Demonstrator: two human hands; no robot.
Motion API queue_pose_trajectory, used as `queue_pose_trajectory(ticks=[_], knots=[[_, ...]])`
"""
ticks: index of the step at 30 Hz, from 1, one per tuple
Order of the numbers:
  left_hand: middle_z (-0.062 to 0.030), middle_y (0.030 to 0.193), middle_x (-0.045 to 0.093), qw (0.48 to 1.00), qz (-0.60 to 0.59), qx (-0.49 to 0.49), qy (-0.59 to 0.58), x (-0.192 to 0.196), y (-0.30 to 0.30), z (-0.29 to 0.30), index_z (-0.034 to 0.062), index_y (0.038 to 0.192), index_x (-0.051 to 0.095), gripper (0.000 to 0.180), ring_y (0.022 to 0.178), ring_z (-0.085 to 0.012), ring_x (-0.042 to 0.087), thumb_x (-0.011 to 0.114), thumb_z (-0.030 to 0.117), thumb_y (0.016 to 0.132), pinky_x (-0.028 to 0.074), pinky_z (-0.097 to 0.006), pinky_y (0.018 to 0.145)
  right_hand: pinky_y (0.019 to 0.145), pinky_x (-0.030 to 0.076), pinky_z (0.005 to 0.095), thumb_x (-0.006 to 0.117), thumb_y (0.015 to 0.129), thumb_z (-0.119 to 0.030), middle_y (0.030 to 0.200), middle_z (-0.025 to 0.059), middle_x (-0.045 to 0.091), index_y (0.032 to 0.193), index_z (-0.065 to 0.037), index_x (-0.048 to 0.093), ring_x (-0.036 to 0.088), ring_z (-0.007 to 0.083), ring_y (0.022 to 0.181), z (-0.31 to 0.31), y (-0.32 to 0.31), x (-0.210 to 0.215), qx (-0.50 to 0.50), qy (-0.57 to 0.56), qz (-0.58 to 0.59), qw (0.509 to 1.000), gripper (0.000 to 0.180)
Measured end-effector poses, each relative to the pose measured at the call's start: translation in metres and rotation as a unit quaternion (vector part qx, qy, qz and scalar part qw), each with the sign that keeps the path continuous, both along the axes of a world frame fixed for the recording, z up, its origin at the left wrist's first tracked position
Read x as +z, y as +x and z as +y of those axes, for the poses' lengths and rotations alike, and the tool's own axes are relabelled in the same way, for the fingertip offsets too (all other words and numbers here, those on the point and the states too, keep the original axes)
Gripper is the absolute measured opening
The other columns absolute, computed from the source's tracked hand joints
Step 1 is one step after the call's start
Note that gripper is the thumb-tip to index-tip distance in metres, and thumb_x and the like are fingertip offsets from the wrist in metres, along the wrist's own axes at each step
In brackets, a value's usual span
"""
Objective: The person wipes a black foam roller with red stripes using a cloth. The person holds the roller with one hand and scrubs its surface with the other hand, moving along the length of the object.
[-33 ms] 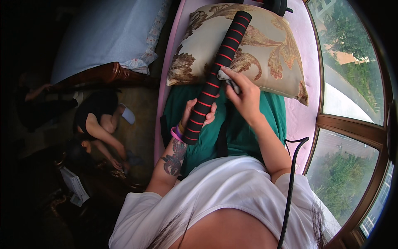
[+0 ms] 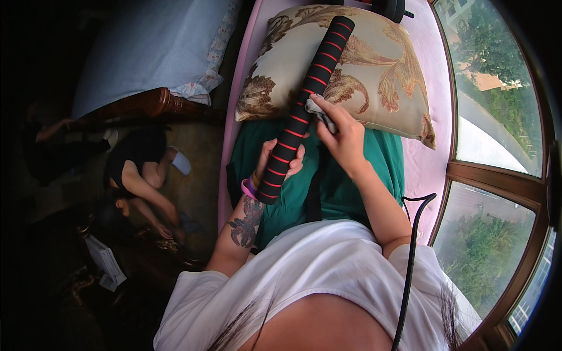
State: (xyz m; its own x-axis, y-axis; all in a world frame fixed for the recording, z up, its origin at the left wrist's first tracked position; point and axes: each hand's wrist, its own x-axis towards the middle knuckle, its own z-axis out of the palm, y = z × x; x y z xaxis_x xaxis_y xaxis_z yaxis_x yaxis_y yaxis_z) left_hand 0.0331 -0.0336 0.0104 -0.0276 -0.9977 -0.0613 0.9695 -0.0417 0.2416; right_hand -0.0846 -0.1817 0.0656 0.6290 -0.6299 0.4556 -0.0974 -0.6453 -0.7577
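Note:
A black foam-covered bar (image 2: 319, 82) with red rings slants over my lap, its far end above the patterned pillow (image 2: 386, 70). My left hand (image 2: 295, 161) wraps around the bar near its lower end, closed on it, with a pink band at the wrist. Pinched in my right hand (image 2: 345, 137) is a small greyish-white cloth (image 2: 324, 114). That cloth presses against the right side of the bar, around its middle. Part of the cloth is hidden by my fingers.
Pink bedding (image 2: 418, 158) lies under me, beside a brown-framed window (image 2: 489, 187). A dumbbell with black plates (image 2: 389, 8) lies beyond the pillow. A black cable (image 2: 411, 257) runs past my right arm. Left, a person (image 2: 140, 169) bends low near a bed (image 2: 152, 52); another sits in shadow.
My right hand and the cloth have shifted very slightly to the left along the bar. The bar and my left hand stay in place.

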Motion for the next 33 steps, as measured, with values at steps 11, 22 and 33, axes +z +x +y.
queue_pose_trajectory(ticks=[11,22,33], knots=[[-0.0120,0.089,0.053,1.000,-0.017,0.018,0.016,0.000,-0.001,0.000,-0.0048,0.132,0.029,0.063,0.060,-0.0150,0.050,0.044,0.040,0.090,0.044,-0.025,0.046,0.053,0.044,0.0324,0.064,0.074,-0.010,0.073,0.0073,0.052,0.121,-0.019,0.057,0.055,0.0224,0.060,0.001,-0.009,0.002,-0.004,-0.056,0.060,0.997,0.048],[-0.0121,0.087,0.052,1.000,-0.015,0.016,0.022,0.002,-0.001,0.001,-0.0059,0.132,0.031,0.064,0.062,-0.0143,0.048,0.047,0.038,0.088,0.041,-0.026,0.053,0.061,0.048,0.0320,0.059,0.075,-0.011,0.083,0.0095,0.064,0.109,-0.014,0.064,0.061,0.0257,0.067,0.006,-0.009,0.011,0.006,0.170,0.020,0.985,0.034],[-0.0116,0.086,0.052,1.000,-0.020,0.015,0.003,0.005,-0.002,-0.001,-0.0047,0.132,0.029,0.068,0.062,-0.0133,0.049,0.051,0.040,0.086,0.043,-0.025,0.050,0.066,0.050,0.0298,0.057,0.075,-0.010,0.086,0.0114,0.065,0.105,-0.010,0.064,0.064,0.0227,0.073,0.003,-0.031,0.030,0.013,0.170,0.013,0.985,0.031]])
